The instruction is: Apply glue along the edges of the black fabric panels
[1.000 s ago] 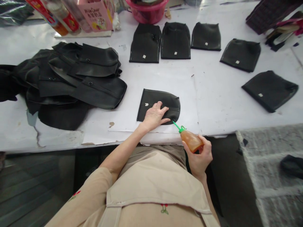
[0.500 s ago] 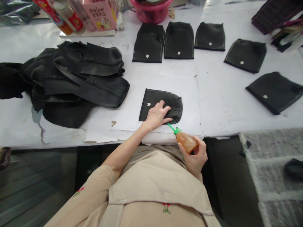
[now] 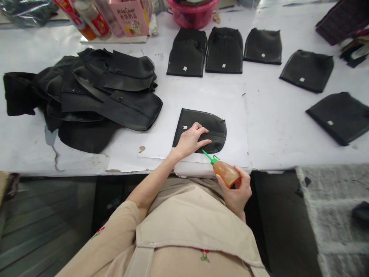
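Note:
A black leather-like piece (image 3: 213,127), straight at its left end and rounded at the right, lies flat on the white-covered table, with a small pale tag near the straight end. My left hand (image 3: 192,140) rests on its lower left part, fingers apart, pressing on it rather than gripping it. In my right hand (image 3: 238,192) is a squeeze bottle (image 3: 226,172) of amber liquid, tilted so that its green nozzle points up and left. The nozzle tip is close to the piece's near edge, just below my left fingers; whether it touches, I cannot tell.
A heap of black pieces (image 3: 109,92) lies to the left. Several similar tagged black pieces (image 3: 224,50) are spread along the back and right. Behind stand bottles (image 3: 93,19), a pink box (image 3: 131,17) and a pink basin (image 3: 193,13). Grey fabric (image 3: 325,211) sits at right below the table edge.
The view has shifted slightly, so the table things appear farther right. The nozzle tip now sits a little left along the piece's near edge. Both hands keep nearly the same pose.

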`<move>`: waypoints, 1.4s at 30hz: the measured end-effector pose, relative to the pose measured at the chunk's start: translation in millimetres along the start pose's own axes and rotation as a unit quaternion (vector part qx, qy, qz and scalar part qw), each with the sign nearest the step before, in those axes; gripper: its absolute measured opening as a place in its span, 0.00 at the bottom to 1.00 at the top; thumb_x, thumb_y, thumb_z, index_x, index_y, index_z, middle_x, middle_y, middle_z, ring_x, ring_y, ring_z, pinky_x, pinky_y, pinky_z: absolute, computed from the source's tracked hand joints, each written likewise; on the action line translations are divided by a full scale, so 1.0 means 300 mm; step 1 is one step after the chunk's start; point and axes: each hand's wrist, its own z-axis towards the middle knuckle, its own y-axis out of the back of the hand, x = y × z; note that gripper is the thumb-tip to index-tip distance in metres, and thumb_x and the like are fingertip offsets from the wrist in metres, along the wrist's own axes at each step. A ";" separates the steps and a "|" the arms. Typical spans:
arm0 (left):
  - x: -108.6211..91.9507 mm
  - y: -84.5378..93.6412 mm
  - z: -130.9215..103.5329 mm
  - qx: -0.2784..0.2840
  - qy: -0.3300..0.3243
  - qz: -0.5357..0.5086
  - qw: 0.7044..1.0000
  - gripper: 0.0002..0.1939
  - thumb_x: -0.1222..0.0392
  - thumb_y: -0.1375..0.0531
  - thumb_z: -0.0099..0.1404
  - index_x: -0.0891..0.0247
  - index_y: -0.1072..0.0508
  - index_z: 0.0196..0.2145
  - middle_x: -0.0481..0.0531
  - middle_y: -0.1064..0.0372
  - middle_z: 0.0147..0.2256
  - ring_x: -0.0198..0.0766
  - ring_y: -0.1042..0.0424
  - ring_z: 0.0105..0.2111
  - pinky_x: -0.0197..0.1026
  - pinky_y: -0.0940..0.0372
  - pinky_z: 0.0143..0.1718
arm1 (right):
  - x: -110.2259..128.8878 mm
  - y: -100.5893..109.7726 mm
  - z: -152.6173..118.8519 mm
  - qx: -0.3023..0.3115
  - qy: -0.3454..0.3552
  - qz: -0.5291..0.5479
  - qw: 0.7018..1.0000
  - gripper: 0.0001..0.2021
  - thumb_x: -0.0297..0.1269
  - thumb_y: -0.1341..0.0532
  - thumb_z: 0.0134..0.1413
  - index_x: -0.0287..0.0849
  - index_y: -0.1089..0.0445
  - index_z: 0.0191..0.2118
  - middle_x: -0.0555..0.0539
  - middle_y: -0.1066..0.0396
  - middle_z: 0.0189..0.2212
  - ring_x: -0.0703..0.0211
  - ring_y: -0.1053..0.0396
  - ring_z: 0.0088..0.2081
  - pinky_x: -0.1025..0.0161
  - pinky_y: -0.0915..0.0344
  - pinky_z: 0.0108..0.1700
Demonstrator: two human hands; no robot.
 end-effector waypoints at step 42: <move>0.168 0.048 -0.127 -0.094 0.180 0.006 0.979 0.15 0.63 0.37 0.65 0.60 0.29 0.50 0.52 0.30 0.44 0.39 0.27 0.39 0.40 0.35 0.42 | 0.110 -0.142 0.030 0.114 0.071 -0.002 0.991 0.28 0.47 0.28 0.48 0.43 0.34 0.53 0.44 0.27 0.44 0.52 0.26 0.42 0.55 0.26 0.44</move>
